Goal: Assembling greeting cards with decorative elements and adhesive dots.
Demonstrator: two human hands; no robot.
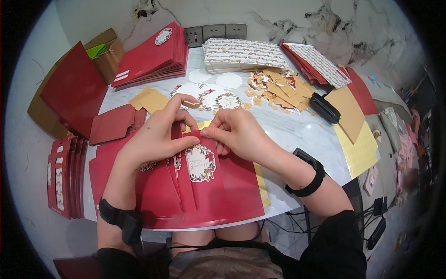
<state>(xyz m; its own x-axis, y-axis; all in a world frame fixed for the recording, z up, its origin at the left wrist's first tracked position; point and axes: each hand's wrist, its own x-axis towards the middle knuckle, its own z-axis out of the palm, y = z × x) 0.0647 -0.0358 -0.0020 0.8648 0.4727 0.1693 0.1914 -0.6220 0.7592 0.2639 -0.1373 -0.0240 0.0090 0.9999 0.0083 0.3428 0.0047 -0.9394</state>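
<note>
In front of me stands a red folded card (209, 186) with a white wreath-shaped label (201, 163) on its front. My right hand (239, 132) pinches the card's top edge between thumb and fingers. On the other side, my left hand (160, 135) has its thumb against the card's top, and its other fingers curl behind. A small tan piece (190, 104) sits by my left index finger. More red card sheets (139, 200) with labels lie under and beside my left wrist.
Red folders (155, 56) and patterned white sheets (244, 53) are stacked at the back. Tan scraps (278, 90) and round white labels (227, 81) are scattered before them. A black case (324, 108) lies at right. Folded red pieces (65, 181) stand at left.
</note>
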